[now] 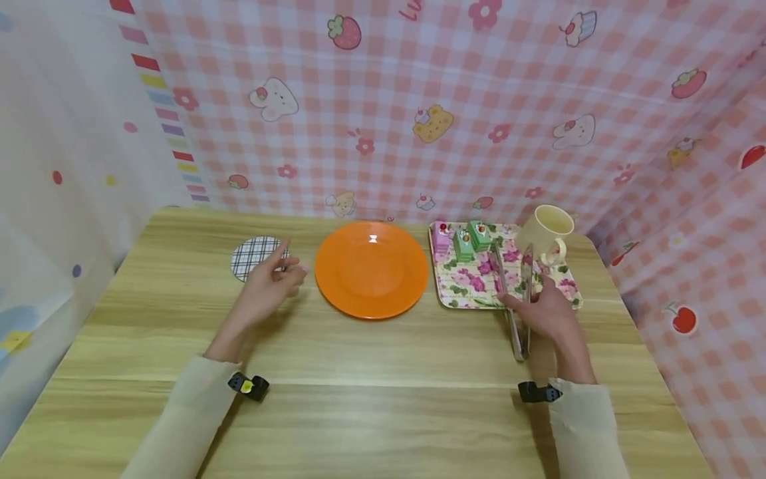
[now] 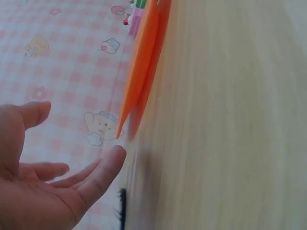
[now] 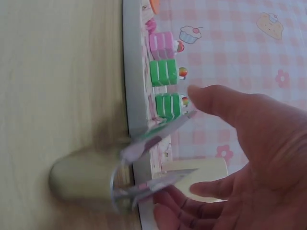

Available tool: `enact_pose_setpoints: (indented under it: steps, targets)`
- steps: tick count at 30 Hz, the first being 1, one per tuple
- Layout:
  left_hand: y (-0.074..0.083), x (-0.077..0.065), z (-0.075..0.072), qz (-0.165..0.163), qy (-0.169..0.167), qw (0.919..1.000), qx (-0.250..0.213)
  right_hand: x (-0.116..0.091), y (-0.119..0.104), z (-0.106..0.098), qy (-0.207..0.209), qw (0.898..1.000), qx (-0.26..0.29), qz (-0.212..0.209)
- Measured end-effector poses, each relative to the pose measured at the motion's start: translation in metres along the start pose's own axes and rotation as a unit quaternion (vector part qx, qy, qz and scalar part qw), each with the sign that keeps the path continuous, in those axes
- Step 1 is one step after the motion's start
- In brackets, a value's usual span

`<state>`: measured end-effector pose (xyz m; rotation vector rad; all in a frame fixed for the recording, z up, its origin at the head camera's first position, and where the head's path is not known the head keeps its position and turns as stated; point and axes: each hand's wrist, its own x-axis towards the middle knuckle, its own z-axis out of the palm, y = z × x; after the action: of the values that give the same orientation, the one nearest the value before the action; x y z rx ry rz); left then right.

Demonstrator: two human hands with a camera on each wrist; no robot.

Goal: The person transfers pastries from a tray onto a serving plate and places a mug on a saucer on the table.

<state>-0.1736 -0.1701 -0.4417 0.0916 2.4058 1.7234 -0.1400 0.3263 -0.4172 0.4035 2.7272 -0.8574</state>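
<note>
My right hand [image 1: 544, 309] is spread around a pair of metal tongs [image 1: 519, 351], thumb on one side and fingers on the other. In the right wrist view the thumb [image 3: 211, 100] stands apart from the tongs. Their tips point over a floral tray [image 1: 445, 286], while the joined end juts past its near edge. One pink toy cake [image 1: 441, 245] and two green toy cakes [image 1: 463, 247] sit at the tray's back left. My left hand [image 1: 267, 285], holding nothing, hovers with loosely bent fingers between a checked round coaster [image 1: 248, 256] and an orange plate [image 1: 374, 309].
A cream mug [image 1: 535, 229] stands at the tray's back right, its handle toward me. Behind the wooden table [image 1: 359, 399] hangs a pink checked cloth [image 1: 383, 100], and cloth also borders the left and right sides.
</note>
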Motion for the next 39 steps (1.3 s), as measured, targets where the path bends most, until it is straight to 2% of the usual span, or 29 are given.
enact_pose_setpoints:
  steps: [4,11,15,22,28,33,39]
  targets:
    - [-0.004,0.007,0.004,-0.024,-0.002,0.9993,-0.027,0.000,-0.003,0.003,-0.020,0.999,-0.012,0.024]
    - [-0.014,0.018,0.016,-0.061,-0.016,0.9919,-0.110,-0.001,-0.004,0.008,-0.007,0.997,-0.030,0.064]
    - [-0.017,0.025,0.022,-0.082,-0.018,0.9863,-0.142,-0.001,-0.003,0.009,0.001,0.997,-0.048,0.065]
    - [-0.020,0.033,0.020,-0.106,-0.033,0.9822,-0.152,-0.001,-0.002,0.013,0.011,0.998,-0.041,0.047]
    - [-0.016,0.039,0.015,-0.147,-0.041,0.9745,-0.165,-0.004,0.003,0.012,0.020,0.999,-0.039,0.021]
    - [-0.014,0.043,0.014,-0.182,-0.028,0.9671,-0.176,-0.007,0.008,0.008,0.020,0.999,-0.043,0.012]
    - [-0.015,0.044,0.017,-0.189,-0.012,0.9676,-0.167,-0.010,0.014,0.003,0.024,0.998,-0.054,-0.003]
